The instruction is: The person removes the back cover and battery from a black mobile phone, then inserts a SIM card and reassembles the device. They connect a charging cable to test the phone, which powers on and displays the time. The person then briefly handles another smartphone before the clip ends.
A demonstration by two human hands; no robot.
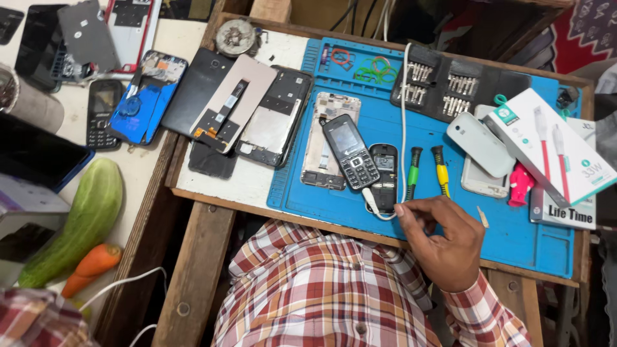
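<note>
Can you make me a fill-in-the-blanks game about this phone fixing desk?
1. The right hand pinches a white ____ that runs up across the mat.
2. The work mat under the phones is coloured ____.
3. Beside the green-handled screwdriver lies one with a ____ handle.
4. On the left, next to the long green vegetable, lies an orange ____.

Missing words: cable; blue; yellow; carrot
</note>
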